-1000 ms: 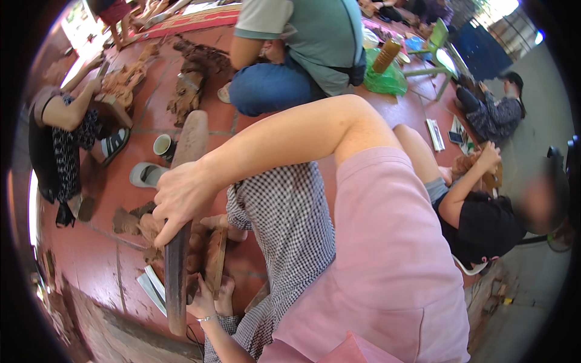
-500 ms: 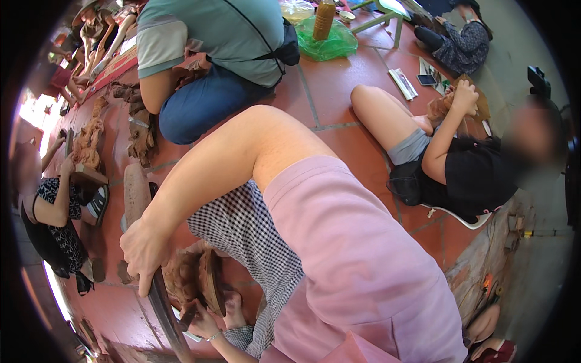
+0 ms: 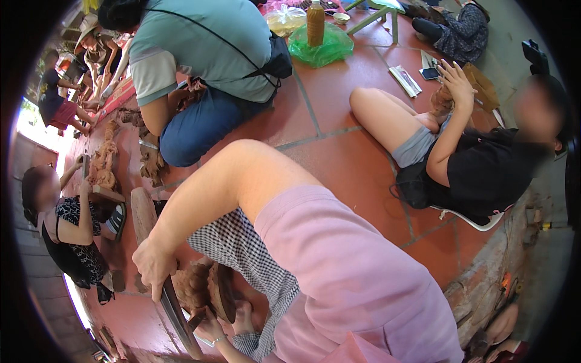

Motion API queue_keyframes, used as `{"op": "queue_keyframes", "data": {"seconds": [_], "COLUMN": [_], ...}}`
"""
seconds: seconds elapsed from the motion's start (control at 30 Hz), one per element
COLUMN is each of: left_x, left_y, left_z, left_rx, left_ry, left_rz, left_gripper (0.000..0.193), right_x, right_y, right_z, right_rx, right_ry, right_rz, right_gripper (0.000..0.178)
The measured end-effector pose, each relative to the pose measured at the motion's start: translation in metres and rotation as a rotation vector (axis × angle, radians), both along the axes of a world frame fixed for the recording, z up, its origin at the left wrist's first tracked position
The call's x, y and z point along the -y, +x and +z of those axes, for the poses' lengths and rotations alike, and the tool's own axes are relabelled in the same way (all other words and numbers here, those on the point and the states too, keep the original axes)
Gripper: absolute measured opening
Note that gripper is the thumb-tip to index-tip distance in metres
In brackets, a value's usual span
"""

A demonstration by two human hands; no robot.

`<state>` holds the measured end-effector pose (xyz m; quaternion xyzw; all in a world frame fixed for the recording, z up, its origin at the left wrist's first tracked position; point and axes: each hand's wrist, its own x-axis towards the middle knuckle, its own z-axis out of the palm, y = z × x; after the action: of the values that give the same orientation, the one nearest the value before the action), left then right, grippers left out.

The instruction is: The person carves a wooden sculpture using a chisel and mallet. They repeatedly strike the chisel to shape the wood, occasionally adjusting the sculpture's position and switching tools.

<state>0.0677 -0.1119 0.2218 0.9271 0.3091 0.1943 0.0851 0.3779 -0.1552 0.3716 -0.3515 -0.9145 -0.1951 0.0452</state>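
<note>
My right hand (image 3: 156,266), at the end of the bent arm in the pink sleeve, is closed around a long dark wooden bar (image 3: 175,311) that slants down from the fist. A thicker rounded length of wood (image 3: 143,212) shows above that fist; whether both are one piece I cannot tell. Below and to the right, my left hand (image 3: 210,328), with a bracelet at the wrist, pinches a short dark-brown piece (image 3: 196,319) whose kind is unclear. Just above it lies a carved brown wooden figure (image 3: 192,284) with a round, disc-like base (image 3: 223,293), beside my foot and checked trousers.
A person in a teal shirt (image 3: 206,48) sits ahead. Another, in black (image 3: 484,175), sits at the right, holding a carved piece. At the left a person works on a long carved figure (image 3: 106,157). A bottle (image 3: 315,24) stands by a green bag (image 3: 330,48) on the tiles (image 3: 339,175).
The whole view has shifted, so surroundings sit lower at the left. Both my hands keep their grips. The person at the right has spread the fingers of a raised hand.
</note>
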Motion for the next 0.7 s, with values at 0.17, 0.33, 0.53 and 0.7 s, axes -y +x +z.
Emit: {"op": "queue_keyframes", "data": {"seconds": [0.17, 0.33, 0.53, 0.7], "left_x": [0.004, 0.002, -0.029, -0.029], "left_y": [0.011, 0.003, -0.018, -0.019], "left_z": [0.007, 0.008, -0.039, -0.037], "left_rx": [-0.011, 0.091, -0.106, -0.022], "left_ry": [-0.053, -0.242, 0.101, 0.08], "left_rz": [-0.032, 0.082, 0.156, 0.066], "left_gripper": [0.015, 0.024, 0.046, 0.035], "right_x": [0.011, 0.012, 0.012, 0.01], "right_y": [0.004, 0.0, 0.003, 0.009], "right_z": [0.005, 0.012, 0.012, 0.008], "right_rx": [0.05, 0.002, -0.077, 0.047], "right_ry": [-0.01, 0.016, -0.003, 0.015], "right_rz": [-0.044, -0.065, -0.076, -0.075], "right_gripper": [0.051, 0.048, 0.044, 0.045]}}
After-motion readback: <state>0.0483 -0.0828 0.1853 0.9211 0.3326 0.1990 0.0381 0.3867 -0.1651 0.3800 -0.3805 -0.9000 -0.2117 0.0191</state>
